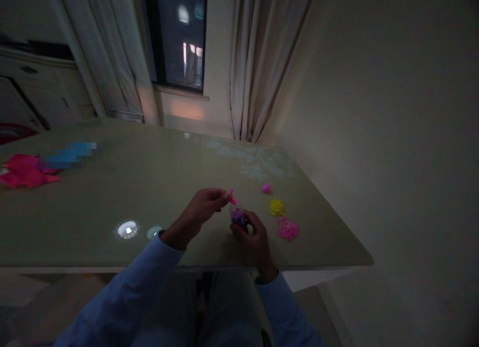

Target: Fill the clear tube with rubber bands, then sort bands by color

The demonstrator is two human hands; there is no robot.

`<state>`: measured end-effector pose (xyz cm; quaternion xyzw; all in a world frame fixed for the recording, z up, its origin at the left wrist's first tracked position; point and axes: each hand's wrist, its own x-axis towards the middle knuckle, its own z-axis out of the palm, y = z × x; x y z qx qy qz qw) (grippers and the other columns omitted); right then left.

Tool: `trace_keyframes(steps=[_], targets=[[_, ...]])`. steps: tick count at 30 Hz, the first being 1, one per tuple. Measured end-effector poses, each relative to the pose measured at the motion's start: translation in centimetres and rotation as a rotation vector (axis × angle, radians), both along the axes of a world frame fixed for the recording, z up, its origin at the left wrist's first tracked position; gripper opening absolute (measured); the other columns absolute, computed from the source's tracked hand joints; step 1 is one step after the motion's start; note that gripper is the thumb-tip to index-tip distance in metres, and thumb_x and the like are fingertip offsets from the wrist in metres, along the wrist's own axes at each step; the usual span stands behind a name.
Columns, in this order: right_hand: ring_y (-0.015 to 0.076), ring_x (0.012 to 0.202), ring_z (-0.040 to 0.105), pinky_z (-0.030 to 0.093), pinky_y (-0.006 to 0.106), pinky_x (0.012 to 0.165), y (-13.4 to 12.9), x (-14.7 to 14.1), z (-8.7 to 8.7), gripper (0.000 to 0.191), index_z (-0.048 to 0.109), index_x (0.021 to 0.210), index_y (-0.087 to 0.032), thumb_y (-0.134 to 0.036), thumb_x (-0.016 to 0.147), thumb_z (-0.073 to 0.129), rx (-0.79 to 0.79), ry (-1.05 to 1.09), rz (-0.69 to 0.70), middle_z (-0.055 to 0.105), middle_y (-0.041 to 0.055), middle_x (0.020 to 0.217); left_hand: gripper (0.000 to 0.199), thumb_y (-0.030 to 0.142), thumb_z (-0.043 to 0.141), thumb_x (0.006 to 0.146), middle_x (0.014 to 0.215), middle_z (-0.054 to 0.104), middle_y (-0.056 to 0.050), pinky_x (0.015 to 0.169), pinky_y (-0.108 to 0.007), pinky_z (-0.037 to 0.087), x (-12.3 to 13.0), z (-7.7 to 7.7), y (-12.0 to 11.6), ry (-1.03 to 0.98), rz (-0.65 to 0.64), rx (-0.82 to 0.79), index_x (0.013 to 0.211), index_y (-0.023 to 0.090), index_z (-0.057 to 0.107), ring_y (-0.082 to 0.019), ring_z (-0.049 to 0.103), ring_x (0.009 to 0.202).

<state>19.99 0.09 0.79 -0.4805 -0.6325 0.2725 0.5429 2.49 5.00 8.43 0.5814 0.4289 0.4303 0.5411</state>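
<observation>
While a small clear container [237, 216] was gripped in the right hand [256, 236], a pink strand [232, 197] was pinched by the left hand [204, 206], its long axis slanted down rightward to the container's mouth; whether strand and rim touched could not be told.

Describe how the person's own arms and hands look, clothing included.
The left sleeve and right sleeve are long, blue and without visible pattern, reaching to about the wrists. The left hand and right hand are ungloved. The picture is too dim to make out small details.
</observation>
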Motion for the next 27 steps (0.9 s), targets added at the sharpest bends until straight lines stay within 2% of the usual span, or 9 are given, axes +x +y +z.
trace_keyframes(steps=[6,9,11,19,23,27], targets=[[0.0175,0.085,0.058,0.047,0.028,0.075,0.3,-1.1,0.0,0.030,0.067,0.108,-0.021,-0.032,0.080,0.073,-0.015,-0.019,0.012,0.065,0.0043,0.098,0.040,0.054,0.066,0.076,0.076,0.070,-0.005,0.065,-0.026,0.044,-1.1,-0.3,-0.2,0.072,0.027,0.114,0.074,0.015,0.074,-0.015,0.057,0.069],[0.0183,0.088,0.059,0.047,0.029,0.078,0.3,-1.4,0.0,0.032,0.067,0.110,-0.022,-0.032,0.080,0.073,-0.038,-0.020,0.020,0.066,0.0044,0.100,0.034,0.049,0.067,0.077,0.079,0.072,-0.005,0.074,-0.028,0.047,-1.2,-0.4,-0.2,0.119,0.052,0.200,0.073,0.016,0.074,-0.018,0.063,0.078],[0.0184,0.088,0.059,0.047,0.029,0.078,0.3,-1.4,0.0,0.033,0.067,0.111,-0.022,-0.032,0.080,0.073,-0.051,-0.008,0.023,0.066,0.0043,0.100,0.031,0.047,0.067,0.077,0.082,0.074,-0.006,0.075,-0.030,0.049,-1.2,-0.5,-0.2,0.153,0.079,0.238,0.073,0.017,0.074,-0.020,0.065,0.082],[0.0180,0.087,0.057,0.046,0.029,0.077,0.1,-1.3,0.1,0.034,0.067,0.111,-0.022,-0.030,0.079,0.074,-0.070,0.016,0.049,0.065,0.0033,0.100,0.030,0.045,0.064,0.080,0.088,0.076,-0.008,0.073,-0.029,0.051,-0.7,-0.9,-0.3,0.229,0.092,0.285,0.076,0.018,0.075,-0.022,0.069,0.087],[0.0182,0.087,0.057,0.046,0.029,0.076,0.3,-1.3,-0.1,0.032,0.068,0.107,-0.022,-0.030,0.077,0.076,-0.078,0.067,0.066,0.065,0.0032,0.097,0.027,0.042,0.063,0.082,0.095,0.077,-0.008,0.073,-0.029,0.052,-0.6,-0.6,-0.4,0.312,0.083,0.288,0.080,0.018,0.076,-0.022,0.070,0.092],[0.0183,0.086,0.056,0.046,0.028,0.073,0.4,-1.2,-0.5,0.034,0.069,0.105,-0.021,-0.033,0.075,0.078,-0.105,0.135,0.087,0.064,0.0037,0.095,0.025,0.036,0.062,0.083,0.105,0.076,-0.009,0.079,-0.032,0.052,-0.7,0.5,-0.6,0.521,0.065,0.303,0.087,0.018,0.078,-0.023,0.069,0.098]])
